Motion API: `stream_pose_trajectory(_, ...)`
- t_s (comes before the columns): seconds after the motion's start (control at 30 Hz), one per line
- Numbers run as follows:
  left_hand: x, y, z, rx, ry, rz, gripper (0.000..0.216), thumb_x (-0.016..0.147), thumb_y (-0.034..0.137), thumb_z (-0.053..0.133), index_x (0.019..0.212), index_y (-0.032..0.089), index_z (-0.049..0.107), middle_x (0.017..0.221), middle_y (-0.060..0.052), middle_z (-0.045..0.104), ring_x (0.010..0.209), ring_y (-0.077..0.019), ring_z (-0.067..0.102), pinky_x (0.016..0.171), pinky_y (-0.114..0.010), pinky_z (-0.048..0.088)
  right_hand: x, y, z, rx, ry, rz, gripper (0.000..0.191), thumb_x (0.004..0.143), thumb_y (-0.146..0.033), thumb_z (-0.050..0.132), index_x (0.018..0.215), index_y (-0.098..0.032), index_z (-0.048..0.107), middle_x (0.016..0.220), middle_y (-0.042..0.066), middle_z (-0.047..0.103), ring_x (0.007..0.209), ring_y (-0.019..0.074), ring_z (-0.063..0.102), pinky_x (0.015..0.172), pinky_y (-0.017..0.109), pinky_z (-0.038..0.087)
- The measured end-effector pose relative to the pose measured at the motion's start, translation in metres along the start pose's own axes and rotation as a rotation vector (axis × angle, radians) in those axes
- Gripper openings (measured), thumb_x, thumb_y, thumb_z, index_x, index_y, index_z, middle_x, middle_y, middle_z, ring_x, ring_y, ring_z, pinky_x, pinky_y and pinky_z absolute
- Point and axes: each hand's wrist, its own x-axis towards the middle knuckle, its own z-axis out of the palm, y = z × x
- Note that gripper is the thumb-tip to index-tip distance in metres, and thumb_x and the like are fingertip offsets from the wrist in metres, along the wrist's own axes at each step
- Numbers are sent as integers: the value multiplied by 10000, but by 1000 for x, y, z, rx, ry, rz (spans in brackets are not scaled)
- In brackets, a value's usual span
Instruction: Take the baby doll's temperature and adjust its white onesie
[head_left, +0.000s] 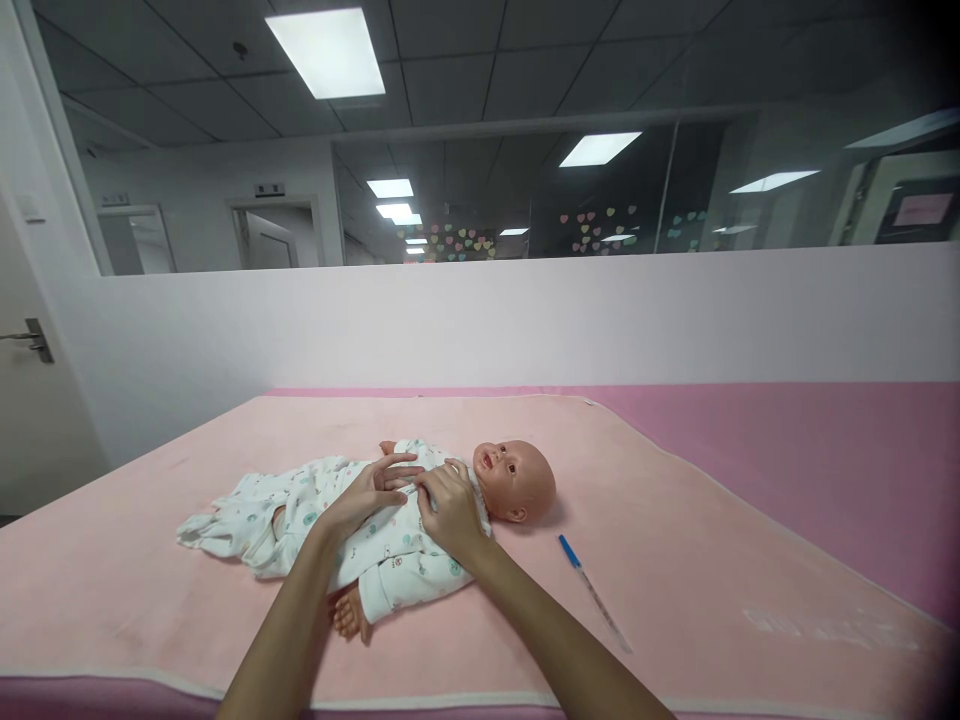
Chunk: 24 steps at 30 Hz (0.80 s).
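A baby doll [525,480] lies on its back, its head toward the right. It wears a white printed romper [405,580], whose legs trail flat to the left. My left hand [369,492] rests on the doll's chest with fingers stretched out and the thumb apart. Beside it, nearer the neck, my right hand [454,510] has its fingers bent and closed on the romper's front. The fingertips of both hands come close together, and they partly hide the cloth there. One bare doll hand [349,612] sticks out of the near sleeve.
A slim clear stick with a blue cap [592,590], perhaps a pen or thermometer, lies right of the doll. Beneath everything is a peach mat [150,600] over a pink surface [825,450]. A white wall [525,320] with windows above it stands behind; a door [45,420] is at left.
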Motion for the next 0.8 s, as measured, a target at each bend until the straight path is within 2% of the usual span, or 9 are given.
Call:
stream_pose_trajectory(0.13,-1,1,1,-13,5,-6,601,594,80,668,1152,210,487,1150,-105,531,956,-191,518,738,-256,413,0,0,0,10,2,3,131,745,-94,427,718,-179,524,667,5,534,686,133,455,848,339,317)
stream_pose_trajectory(0.4,-1,0,1,-15,13,-11,608,586,81,681,1150,224,506,1019,-52,555,711,-90,471,688,-223,407,-1,0,0,59,5,-5,172,772,-104,398,778,-189,547,675,4,539,682,134,473,878,363,309)
stream_pose_trajectory(0.53,-1,2,2,-19,-4,-15,617,597,70,664,1172,222,498,965,-41,568,683,-83,452,668,-212,392,-1,-1,0,72,-1,-2,193,783,-108,388,827,-191,557,694,10,551,698,138,485,879,365,310)
stream_pose_trajectory(0.8,-2,5,4,-3,6,-39,636,611,60,627,1208,219,478,1021,-62,590,676,-91,480,691,-227,380,-1,0,0,72,-6,4,192,782,-106,387,817,-186,558,690,12,558,704,138,498,880,362,313)
